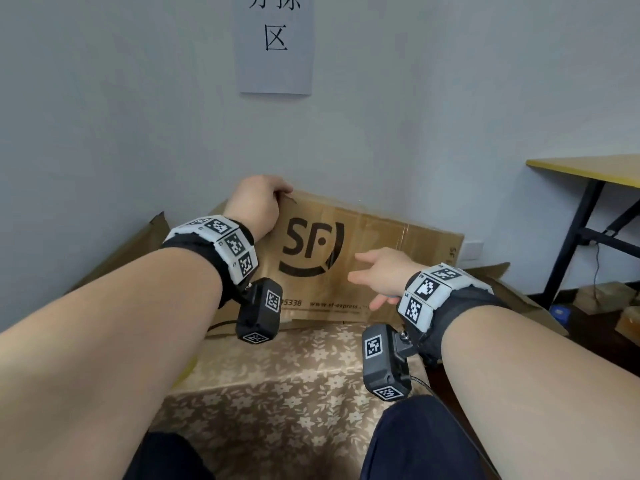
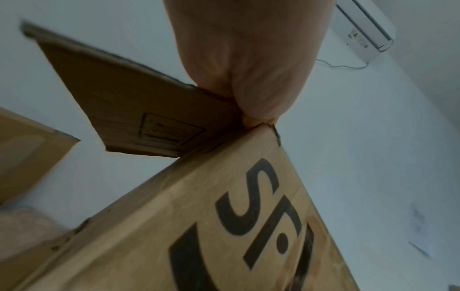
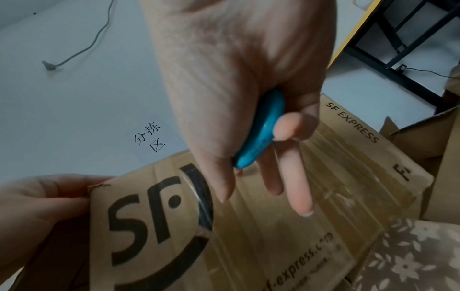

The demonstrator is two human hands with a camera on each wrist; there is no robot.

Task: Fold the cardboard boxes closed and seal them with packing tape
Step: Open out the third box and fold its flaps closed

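A big open cardboard box stands against the wall, with its far flap (image 1: 374, 237) upright and printed with a black SF logo. My left hand (image 1: 258, 206) grips the flap's top left corner, thumb on the printed face (image 2: 199, 226). My right hand (image 1: 381, 275) hovers just in front of the flap's (image 3: 273, 226) middle with two fingers stretched toward it. Its other fingers curl round a small blue tool (image 3: 261, 133) held against the palm. A floral cloth (image 1: 294, 393) fills the box. No tape roll is in view.
The box's left flap (image 1: 131, 247) and right flap (image 1: 519, 296) splay outward. A table with a yellow edge (image 1: 588, 169) and black legs stands at the right, with clutter on the floor beneath. A paper sign (image 1: 275, 43) hangs on the wall above the box.
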